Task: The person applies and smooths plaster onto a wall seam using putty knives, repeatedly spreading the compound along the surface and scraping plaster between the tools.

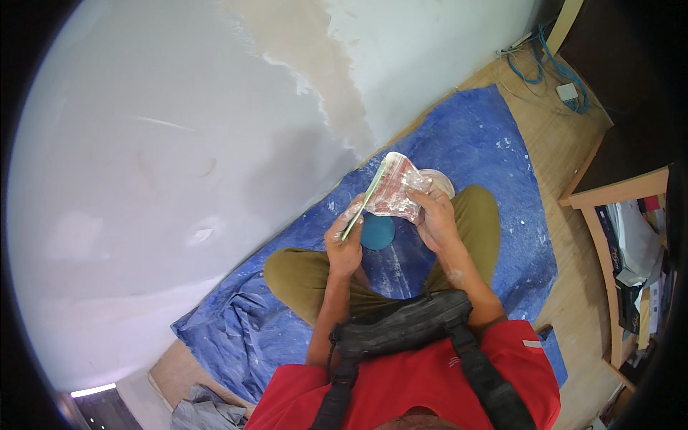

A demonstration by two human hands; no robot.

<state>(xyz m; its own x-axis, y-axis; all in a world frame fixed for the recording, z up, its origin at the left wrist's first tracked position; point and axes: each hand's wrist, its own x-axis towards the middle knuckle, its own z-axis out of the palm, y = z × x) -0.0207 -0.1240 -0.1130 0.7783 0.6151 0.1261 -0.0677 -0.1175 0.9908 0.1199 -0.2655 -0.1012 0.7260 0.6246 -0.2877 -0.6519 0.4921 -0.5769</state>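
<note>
My left hand (345, 240) is closed around the lower end of a thin pale-green flat scraper (372, 189), seen nearly edge-on. Closed on the side of a reddish flat scraper (395, 192) smeared with white putty, my right hand (433, 215) has its thumb on the face. The two scrapers meet along the green edge; whether they are joined, I cannot tell. White smears mark my fingers. Just below the scrapers lies a round blue lid-like disc (378, 232). A round whitish tub (440, 180) is partly hidden behind my right hand.
I sit cross-legged on a creased blue tarp (513, 215) spotted with white. Along its left runs a white wall (165, 143) with a beige patched band (315, 57). Blue cables (534, 72) lie at the far right corner. A shelf (605, 272) with papers stands right.
</note>
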